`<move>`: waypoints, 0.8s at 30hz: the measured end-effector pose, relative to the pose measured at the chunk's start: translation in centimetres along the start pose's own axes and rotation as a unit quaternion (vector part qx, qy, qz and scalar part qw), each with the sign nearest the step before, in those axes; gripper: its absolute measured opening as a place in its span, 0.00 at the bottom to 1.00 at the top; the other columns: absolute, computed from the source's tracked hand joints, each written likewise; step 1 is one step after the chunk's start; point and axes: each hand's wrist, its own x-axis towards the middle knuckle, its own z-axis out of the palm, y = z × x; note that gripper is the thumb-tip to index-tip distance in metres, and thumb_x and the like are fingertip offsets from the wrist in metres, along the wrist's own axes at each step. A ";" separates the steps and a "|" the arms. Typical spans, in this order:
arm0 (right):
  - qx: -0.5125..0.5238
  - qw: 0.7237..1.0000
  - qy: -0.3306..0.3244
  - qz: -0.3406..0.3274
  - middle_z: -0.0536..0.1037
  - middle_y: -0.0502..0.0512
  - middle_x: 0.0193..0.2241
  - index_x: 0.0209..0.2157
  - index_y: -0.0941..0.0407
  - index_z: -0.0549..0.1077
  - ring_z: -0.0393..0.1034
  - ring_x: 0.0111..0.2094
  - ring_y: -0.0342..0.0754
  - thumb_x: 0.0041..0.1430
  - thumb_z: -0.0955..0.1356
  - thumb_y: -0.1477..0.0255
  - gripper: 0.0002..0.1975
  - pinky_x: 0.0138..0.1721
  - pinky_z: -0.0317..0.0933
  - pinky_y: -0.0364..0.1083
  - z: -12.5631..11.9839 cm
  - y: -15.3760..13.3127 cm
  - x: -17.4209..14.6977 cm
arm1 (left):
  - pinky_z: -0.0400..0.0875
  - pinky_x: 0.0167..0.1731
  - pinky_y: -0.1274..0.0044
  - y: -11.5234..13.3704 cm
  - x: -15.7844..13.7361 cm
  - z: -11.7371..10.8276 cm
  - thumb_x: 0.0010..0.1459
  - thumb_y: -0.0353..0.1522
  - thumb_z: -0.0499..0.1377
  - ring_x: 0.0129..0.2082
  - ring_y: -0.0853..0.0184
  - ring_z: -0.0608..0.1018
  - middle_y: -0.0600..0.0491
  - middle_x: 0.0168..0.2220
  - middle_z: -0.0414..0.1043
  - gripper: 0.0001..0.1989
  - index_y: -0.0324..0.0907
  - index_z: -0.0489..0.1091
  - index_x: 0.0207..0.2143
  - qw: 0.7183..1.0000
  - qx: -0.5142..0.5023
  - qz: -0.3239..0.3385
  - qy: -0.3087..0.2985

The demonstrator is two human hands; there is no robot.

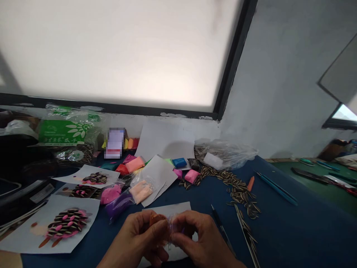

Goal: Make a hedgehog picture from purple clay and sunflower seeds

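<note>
In the head view, the left hand (136,234) and the right hand (195,238) meet low over the blue tabletop (279,230), their fingers clamped together on a small clear bag (170,227) with orange clay (156,218).

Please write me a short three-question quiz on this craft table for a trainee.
1. True or false: both hands grip one small clear plastic packet of orange clay.
2. Which lies right of the scattered striped sunflower seeds: A) teal modelling tools, B) a green-printed seed bag?
3. What are the finished seed pictures mounted on?

Key:
1. True; left hand, right hand.
2. A.
3. White paper sheets.
</note>
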 end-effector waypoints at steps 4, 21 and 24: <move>-0.037 0.998 0.007 -0.049 0.75 0.50 0.25 0.29 0.57 0.78 0.67 0.27 0.45 0.52 0.70 0.77 0.03 0.29 0.59 0.42 0.0 0.0 -0.1 | 0.71 0.20 0.81 0.1 0.0 0.3 0.43 0.59 0.70 0.21 0.66 0.80 0.58 0.19 0.70 0.31 0.40 0.72 0.24 1.000 0.012 -0.005 -0.007; -0.279 0.944 0.015 -0.175 0.74 0.55 0.29 0.37 0.58 0.75 0.71 0.27 0.47 0.60 0.63 0.78 0.09 0.27 0.56 0.44 0.5 1.1 -0.7 | 0.75 0.27 0.78 -1.3 0.6 0.0 0.51 0.62 0.63 0.30 0.62 0.81 0.53 0.27 0.75 0.32 0.40 0.75 0.32 0.995 0.043 -0.008 -0.094; -0.275 0.946 0.026 -0.172 0.74 0.54 0.29 0.39 0.57 0.75 0.72 0.28 0.48 0.60 0.62 0.81 0.11 0.28 0.57 0.43 0.3 0.9 -0.7 | 0.76 0.34 0.76 -0.4 0.3 -0.1 0.53 0.57 0.65 0.33 0.61 0.80 0.52 0.29 0.76 0.28 0.40 0.78 0.32 0.993 0.071 0.011 -0.092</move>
